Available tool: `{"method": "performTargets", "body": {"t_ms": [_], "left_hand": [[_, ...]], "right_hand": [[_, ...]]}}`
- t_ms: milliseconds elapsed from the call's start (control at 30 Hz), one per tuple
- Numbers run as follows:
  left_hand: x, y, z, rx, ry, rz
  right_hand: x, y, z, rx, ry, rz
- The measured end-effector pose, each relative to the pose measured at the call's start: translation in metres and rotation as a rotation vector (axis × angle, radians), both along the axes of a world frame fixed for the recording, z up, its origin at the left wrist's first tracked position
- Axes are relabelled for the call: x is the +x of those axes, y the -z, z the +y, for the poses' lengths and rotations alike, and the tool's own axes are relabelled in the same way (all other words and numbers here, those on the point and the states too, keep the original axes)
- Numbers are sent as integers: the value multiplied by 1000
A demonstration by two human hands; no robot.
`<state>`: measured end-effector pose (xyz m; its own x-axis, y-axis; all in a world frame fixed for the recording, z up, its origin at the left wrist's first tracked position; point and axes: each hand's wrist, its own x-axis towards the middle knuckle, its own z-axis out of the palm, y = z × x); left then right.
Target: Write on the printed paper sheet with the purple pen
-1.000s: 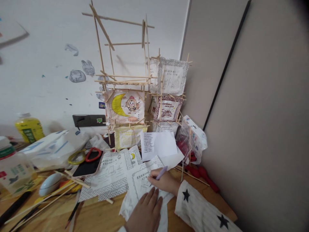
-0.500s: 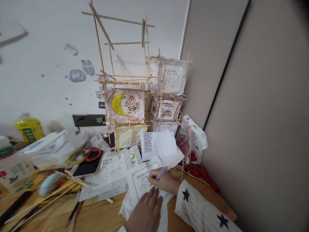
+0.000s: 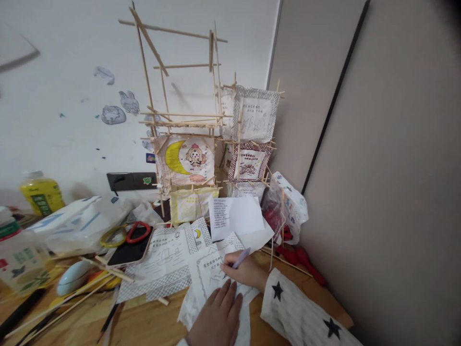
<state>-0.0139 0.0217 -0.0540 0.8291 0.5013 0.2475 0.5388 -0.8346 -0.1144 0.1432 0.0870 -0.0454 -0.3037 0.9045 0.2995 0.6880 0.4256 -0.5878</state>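
In my right hand (image 3: 243,271) is a light purple pen (image 3: 241,258), its tip hidden behind my fingers over a white sheet of paper (image 3: 205,276). The sheet carries handwritten characters, a wavy drawn border and a few pen lines near my fingertips. My left hand (image 3: 218,315) lies flat across the sheet's lower part, fingers stretched out and holding nothing. Left of it lies a drawing of sailing boats (image 3: 165,257) with a crosshatched border. Behind my right hand a sheet with small handwriting (image 3: 237,218) leans up.
A stick frame lantern (image 3: 187,161) with a moon picture stands behind, beside a second lantern (image 3: 257,115) with drawn panels. On the left are red-handled scissors (image 3: 139,233), a phone (image 3: 131,250), a wipes pack (image 3: 82,221), loose sticks, a pencil (image 3: 108,319) and bottles. A grey panel rises at right.
The view has shifted very slightly. My right hand keeps the pen over nearly the same spot on the sheet, and my left hand stays in place.
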Motion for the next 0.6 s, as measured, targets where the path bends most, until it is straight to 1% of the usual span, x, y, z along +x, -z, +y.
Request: {"method": "performTargets", "body": {"t_ms": [133,267,433,600], "left_hand": [[0,-3,0,19,-2,44],[0,-7,-1,46,7,81],[0,0,0,62,20,49],[-2,6,2,46,28,-24]], "right_hand": [[1,2,1,9,-3,-11],[1,2,1,18,64,-15],[1,2,2,0,61,-11],[1,3,3,16,52,19]]}}
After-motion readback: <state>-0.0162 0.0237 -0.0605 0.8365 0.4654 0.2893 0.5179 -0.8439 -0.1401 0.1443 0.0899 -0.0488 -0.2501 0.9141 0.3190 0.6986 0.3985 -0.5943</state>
